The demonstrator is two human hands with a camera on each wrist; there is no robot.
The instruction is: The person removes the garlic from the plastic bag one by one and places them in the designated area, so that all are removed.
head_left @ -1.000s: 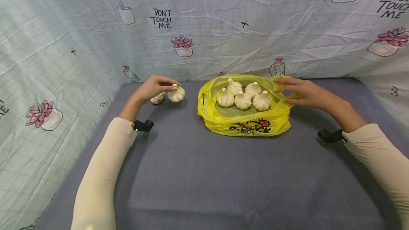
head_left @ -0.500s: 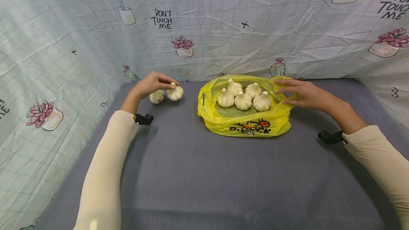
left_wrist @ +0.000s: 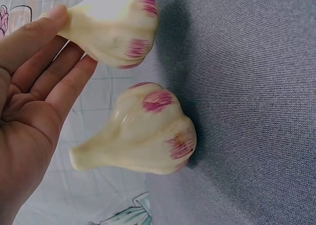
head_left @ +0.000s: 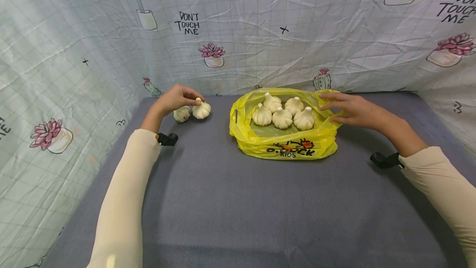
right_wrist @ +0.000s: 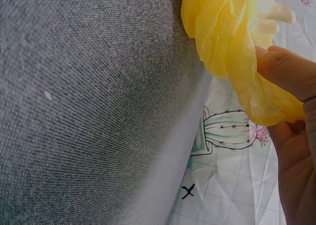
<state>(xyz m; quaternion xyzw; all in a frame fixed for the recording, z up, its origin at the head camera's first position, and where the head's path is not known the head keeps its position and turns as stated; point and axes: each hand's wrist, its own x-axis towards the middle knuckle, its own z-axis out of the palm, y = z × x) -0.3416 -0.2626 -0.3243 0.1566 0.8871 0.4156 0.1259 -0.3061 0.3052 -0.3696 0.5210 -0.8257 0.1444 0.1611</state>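
Note:
At the far left of the table, my left hand [head_left: 177, 97] pinches the stem of a white garlic bulb [head_left: 201, 110] between thumb and fingers. In the left wrist view this garlic bulb [left_wrist: 116, 25] shows purple streaks and hangs over or rests on the cloth; I cannot tell which. A second garlic bulb [left_wrist: 143, 131] stands right beside it, partly behind the hand in the head view. My right hand [head_left: 358, 110] grips the right rim of a yellow plastic bag [head_left: 249, 144], with the film between thumb and fingers [right_wrist: 286, 69]. Several garlic bulbs [head_left: 282, 118] sit upright inside the open bag.
Grey cloth [head_left: 238, 210] covers the table. A pale curtain [head_left: 260, 44] printed with cacti and lettering hangs along the back and sides, close behind the bag and both hands.
My left hand has shifted slightly left with the pinched garlic bulb, bringing it nearer the second one, which shows more fully. My right hand and the bag have stayed in place.

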